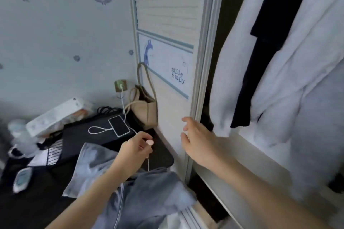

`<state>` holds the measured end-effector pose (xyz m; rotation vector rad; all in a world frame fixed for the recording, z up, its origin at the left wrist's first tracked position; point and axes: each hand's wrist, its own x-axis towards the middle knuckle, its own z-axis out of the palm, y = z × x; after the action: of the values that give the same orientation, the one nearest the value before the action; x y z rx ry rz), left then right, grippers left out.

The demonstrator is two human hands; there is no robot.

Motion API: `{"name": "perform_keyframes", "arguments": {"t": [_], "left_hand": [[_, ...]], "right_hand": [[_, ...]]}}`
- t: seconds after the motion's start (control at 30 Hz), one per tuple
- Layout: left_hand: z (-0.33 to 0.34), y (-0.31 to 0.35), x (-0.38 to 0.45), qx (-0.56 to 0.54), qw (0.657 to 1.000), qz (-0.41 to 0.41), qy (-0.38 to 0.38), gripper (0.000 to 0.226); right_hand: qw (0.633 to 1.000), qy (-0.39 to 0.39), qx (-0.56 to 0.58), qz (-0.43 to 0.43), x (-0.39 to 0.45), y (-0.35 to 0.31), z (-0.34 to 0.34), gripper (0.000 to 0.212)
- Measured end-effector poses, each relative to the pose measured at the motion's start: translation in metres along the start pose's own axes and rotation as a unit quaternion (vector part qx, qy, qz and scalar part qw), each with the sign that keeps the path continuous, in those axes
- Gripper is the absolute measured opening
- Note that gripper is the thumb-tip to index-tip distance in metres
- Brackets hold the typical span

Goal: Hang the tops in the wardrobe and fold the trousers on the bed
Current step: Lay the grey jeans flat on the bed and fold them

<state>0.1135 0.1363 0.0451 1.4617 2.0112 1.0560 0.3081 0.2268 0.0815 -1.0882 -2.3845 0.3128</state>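
My left hand is low in the middle of the view, with its fingers curled, and it pinches a thin white cable. The cable drops onto a grey-blue garment with white piping that lies bunched under my left forearm. My right hand holds nothing, its fingers spread just short of the edge of the white wardrobe door. The wardrobe stands open to the right. White tops and a dark garment hang inside it.
A dark bedside surface at the left carries a phone on a charging lead. A beige handbag, a white box and small clutter are there too. A wall socket sits behind, on patterned wallpaper.
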Motion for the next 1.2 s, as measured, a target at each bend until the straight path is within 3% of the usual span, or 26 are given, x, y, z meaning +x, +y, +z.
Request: {"name": "perform_keyframes", "arguments": {"t": [0.2,0.3,0.4,0.53,0.63,0.7,0.77,0.87,0.93,1.0,1.07,1.2], "left_hand": [[-0.034,-0.104,-0.091,0.039,0.983,-0.170,0.062,0.025],[-0.043,-0.141,-0.118,0.075,0.969,-0.221,0.087,0.028],[-0.045,-0.180,-0.139,0.119,0.945,-0.287,0.100,0.014],[-0.043,-0.211,-0.163,0.144,0.903,-0.378,0.142,0.043],[-0.040,-0.228,-0.177,0.016,0.879,-0.434,0.196,0.070],[-0.035,-0.242,-0.184,-0.124,0.838,-0.478,0.230,0.094],[-0.028,-0.247,-0.191,-0.214,0.811,-0.477,0.264,0.086],[-0.020,-0.247,-0.198,-0.214,0.827,-0.446,0.268,0.050],[-0.019,-0.245,-0.202,-0.171,0.853,-0.454,0.194,0.045],[-0.021,-0.247,-0.207,-0.146,0.856,-0.471,0.154,0.048],[-0.023,-0.251,-0.213,-0.132,0.863,-0.461,0.159,0.046],[-0.031,-0.228,-0.217,-0.151,0.888,-0.394,0.180,0.021]], "right_hand": [[0.988,-0.131,0.067,-0.041,-0.050,-0.034,0.104,0.036],[0.978,-0.189,0.083,-0.015,-0.067,-0.048,0.139,0.039],[0.974,-0.210,0.084,0.011,-0.076,-0.056,0.166,0.046],[0.978,-0.208,-0.009,-0.009,-0.071,-0.072,0.190,0.062],[0.968,-0.245,-0.054,0.027,-0.062,-0.085,0.203,0.062],[0.966,-0.246,-0.054,0.059,-0.056,-0.088,0.212,0.051],[0.969,-0.227,-0.018,0.095,-0.054,-0.086,0.217,0.037],[0.971,-0.188,0.059,0.135,-0.052,-0.086,0.222,0.024],[0.975,-0.161,0.072,0.136,-0.053,-0.087,0.223,0.022],[0.977,-0.128,0.100,0.136,-0.055,-0.086,0.223,0.020],[0.976,-0.096,0.151,0.125,-0.054,-0.084,0.221,0.018],[0.966,-0.044,0.245,0.074,-0.047,-0.088,0.203,0.022]]}}
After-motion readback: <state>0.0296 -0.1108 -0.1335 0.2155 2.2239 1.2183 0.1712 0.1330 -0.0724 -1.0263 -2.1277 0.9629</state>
